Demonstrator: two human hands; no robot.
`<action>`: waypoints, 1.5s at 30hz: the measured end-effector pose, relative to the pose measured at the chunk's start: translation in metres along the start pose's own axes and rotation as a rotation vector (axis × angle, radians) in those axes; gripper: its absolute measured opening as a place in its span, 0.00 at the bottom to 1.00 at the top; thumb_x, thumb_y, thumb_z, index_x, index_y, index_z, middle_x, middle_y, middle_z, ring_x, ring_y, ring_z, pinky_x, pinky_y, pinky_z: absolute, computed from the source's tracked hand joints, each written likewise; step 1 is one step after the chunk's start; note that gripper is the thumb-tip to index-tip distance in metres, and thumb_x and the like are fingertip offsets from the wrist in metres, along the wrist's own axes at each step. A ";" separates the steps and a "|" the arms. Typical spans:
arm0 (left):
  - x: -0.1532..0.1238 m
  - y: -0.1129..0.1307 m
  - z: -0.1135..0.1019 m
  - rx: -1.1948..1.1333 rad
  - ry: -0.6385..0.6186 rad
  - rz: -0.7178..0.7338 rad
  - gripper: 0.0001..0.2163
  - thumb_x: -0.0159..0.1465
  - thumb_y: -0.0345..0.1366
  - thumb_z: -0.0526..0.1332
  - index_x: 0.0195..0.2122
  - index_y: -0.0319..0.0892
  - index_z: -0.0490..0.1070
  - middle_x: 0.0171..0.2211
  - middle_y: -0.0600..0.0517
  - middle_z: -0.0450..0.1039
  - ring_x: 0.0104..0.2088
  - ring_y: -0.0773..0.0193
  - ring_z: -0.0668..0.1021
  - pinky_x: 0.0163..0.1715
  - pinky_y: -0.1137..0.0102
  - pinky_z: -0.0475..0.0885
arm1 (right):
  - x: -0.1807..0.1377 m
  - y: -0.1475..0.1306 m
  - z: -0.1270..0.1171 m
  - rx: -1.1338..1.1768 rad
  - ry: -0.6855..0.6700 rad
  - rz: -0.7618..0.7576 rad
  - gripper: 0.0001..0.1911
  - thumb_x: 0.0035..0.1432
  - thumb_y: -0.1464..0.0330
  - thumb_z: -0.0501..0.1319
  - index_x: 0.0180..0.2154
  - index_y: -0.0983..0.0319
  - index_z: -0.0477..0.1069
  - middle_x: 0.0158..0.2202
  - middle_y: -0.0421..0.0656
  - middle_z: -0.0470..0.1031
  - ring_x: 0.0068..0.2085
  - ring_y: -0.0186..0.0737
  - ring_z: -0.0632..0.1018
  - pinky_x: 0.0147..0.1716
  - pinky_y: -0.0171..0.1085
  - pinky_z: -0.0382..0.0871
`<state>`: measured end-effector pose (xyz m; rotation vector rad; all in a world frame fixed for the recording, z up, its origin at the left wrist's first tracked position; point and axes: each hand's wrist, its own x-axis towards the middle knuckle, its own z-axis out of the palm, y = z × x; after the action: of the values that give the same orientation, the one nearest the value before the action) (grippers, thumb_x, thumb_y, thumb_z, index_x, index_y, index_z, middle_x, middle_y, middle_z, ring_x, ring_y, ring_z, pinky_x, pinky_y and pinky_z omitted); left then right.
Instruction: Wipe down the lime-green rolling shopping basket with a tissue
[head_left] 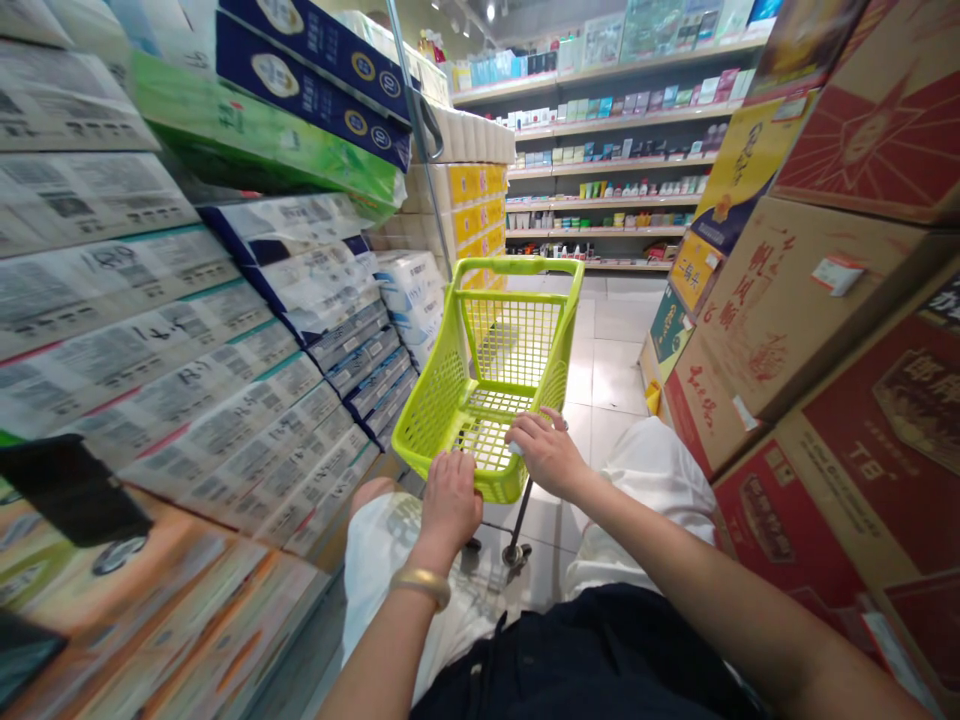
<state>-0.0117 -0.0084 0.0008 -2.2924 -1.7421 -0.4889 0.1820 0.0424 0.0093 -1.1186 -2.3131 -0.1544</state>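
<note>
A lime-green plastic shopping cart (pixel 517 385) with a lattice basket stands in front of me, its handle at the far end. Nothing lies in the basket. My left hand (pixel 451 500), with a gold bangle (pixel 421 587) on its wrist, is closed over the near rim. At the near right corner, my right hand (pixel 546 455) has its fingers bent over the side rim and reaching into the basket. A small white bit (pixel 516 447) shows by its fingertips; I cannot make out what it is.
Wrapped packs (pixel 150 330) are piled high along the left. Printed cartons (pixel 787 310) form a stack on the right. A tiled floor aisle (pixel 616 370) runs between them to shelves of small goods (pixel 600 155). A dark phone-like object (pixel 71 490) is at the left edge.
</note>
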 end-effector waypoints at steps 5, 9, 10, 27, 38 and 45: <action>0.001 0.002 0.001 -0.003 0.017 -0.006 0.11 0.50 0.26 0.57 0.34 0.44 0.63 0.35 0.47 0.68 0.42 0.52 0.71 0.55 0.56 0.63 | 0.010 0.009 0.001 -0.019 0.027 0.126 0.15 0.59 0.80 0.54 0.42 0.58 0.71 0.46 0.44 0.75 0.56 0.42 0.68 0.60 0.44 0.45; 0.001 -0.001 0.003 0.004 0.021 -0.008 0.11 0.50 0.25 0.57 0.35 0.43 0.63 0.36 0.46 0.69 0.42 0.52 0.71 0.56 0.58 0.63 | -0.006 -0.015 0.009 0.018 0.055 0.008 0.12 0.59 0.78 0.55 0.40 0.58 0.71 0.44 0.43 0.75 0.56 0.41 0.68 0.61 0.42 0.45; 0.001 -0.002 0.003 0.006 0.024 -0.005 0.11 0.50 0.25 0.57 0.35 0.43 0.63 0.36 0.46 0.69 0.43 0.52 0.71 0.56 0.58 0.63 | -0.009 -0.019 0.009 0.027 0.049 -0.035 0.11 0.59 0.78 0.55 0.40 0.58 0.71 0.44 0.43 0.75 0.56 0.40 0.68 0.61 0.42 0.44; 0.001 -0.007 0.002 -0.019 0.026 0.005 0.11 0.50 0.25 0.56 0.34 0.44 0.63 0.35 0.47 0.69 0.43 0.53 0.71 0.55 0.57 0.64 | -0.009 -0.018 0.012 0.032 0.049 -0.051 0.12 0.60 0.78 0.55 0.40 0.57 0.70 0.44 0.42 0.75 0.56 0.40 0.68 0.61 0.43 0.43; 0.000 -0.005 0.008 -0.015 0.053 -0.004 0.13 0.50 0.25 0.56 0.37 0.43 0.64 0.36 0.47 0.69 0.44 0.52 0.71 0.55 0.56 0.64 | 0.003 -0.004 0.009 0.026 0.030 0.058 0.13 0.59 0.79 0.54 0.41 0.58 0.71 0.44 0.43 0.75 0.55 0.42 0.68 0.60 0.45 0.44; -0.001 -0.010 0.005 -0.020 0.035 -0.001 0.11 0.50 0.25 0.56 0.35 0.43 0.64 0.35 0.47 0.68 0.43 0.53 0.71 0.54 0.57 0.65 | 0.007 -0.001 0.002 0.048 -0.036 -0.015 0.13 0.58 0.79 0.55 0.40 0.57 0.71 0.44 0.42 0.75 0.52 0.41 0.70 0.60 0.45 0.42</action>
<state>-0.0213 -0.0044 -0.0049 -2.2827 -1.7297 -0.5462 0.1771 0.0474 0.0109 -1.0891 -2.3450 -0.0841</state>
